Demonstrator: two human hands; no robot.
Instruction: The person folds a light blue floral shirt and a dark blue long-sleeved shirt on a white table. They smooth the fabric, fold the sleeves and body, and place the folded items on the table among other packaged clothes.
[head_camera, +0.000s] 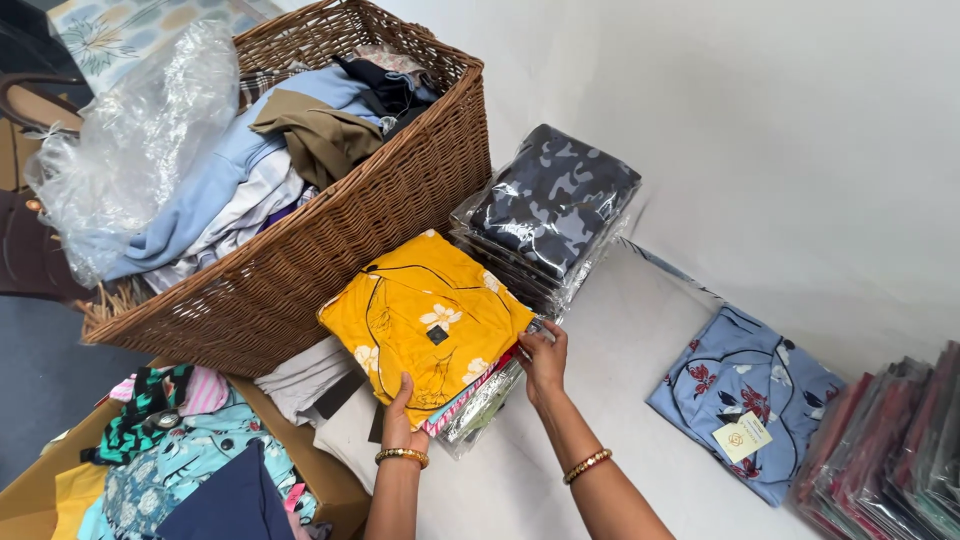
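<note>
The left hand (402, 412) grips the near edge of a folded yellow flowered garment (425, 320) lying on a stack of clear packets (478, 400); the right hand (545, 362) pinches the stack's side. Further right lies a blue packet (745, 400) with a pale square label (742, 437). Behind stand camouflage packets (552, 205) and a wicker basket (390, 200).

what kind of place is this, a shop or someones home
Probably a clothing stockroom or small shop's packing area, not certain. Folded garments sealed in clear bags stand in stacks, a wicker basket overflows with loose clothes, and both hands hold a yellow floral garment on another pile.
</note>
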